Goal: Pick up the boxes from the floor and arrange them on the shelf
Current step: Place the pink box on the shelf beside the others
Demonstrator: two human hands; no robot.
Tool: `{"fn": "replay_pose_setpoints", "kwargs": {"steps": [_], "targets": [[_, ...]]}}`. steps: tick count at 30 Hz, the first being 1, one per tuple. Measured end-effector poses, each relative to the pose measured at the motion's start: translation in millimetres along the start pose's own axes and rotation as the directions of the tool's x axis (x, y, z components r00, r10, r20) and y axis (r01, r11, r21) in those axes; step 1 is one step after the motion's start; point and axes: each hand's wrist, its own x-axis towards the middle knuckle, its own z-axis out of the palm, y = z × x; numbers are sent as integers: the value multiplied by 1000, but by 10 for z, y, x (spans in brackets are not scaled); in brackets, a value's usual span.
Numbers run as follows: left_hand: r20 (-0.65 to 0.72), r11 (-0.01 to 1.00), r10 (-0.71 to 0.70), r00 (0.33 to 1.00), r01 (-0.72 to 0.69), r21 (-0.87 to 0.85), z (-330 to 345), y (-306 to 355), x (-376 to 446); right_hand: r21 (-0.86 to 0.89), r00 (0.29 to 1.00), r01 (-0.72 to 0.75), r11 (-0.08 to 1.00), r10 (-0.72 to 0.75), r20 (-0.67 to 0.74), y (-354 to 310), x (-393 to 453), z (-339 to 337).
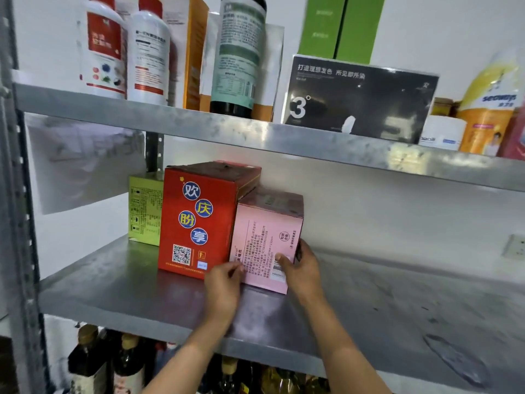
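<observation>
Together, our left hand [224, 282] and right hand [298, 268] clasp the pink box [267, 237] between them on the shelf [127, 294], red box [199, 217] left of both.

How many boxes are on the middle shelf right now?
3: a green box at the back left, a red box beside it, and a pink box on the right, held by both hands.
</observation>
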Motion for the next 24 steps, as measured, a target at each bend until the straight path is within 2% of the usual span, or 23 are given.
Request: {"fn": "replay_pose_setpoints", "kwargs": {"steps": [6,10,15,20,24], "targets": [[210,988,54,976,-83,131,277,-88,216,-50,1000,-14,999,15,3,126,323,57],[334,984,15,943,-72,161,387,-181,312,-110,1000,-19,994,21,17,167,496,97],[398,991,-66,915,14,134,485,-172,388,-141,996,-81,987,87,34,156,656,120],[434,955,10,901,-137,262,618,-260,487,-197,996,-77,977,85,30,249,790,138],[388,892,143,911,-288,349,697,-364,457,-289,995,-68,955,86,52,326,810,127]]}}
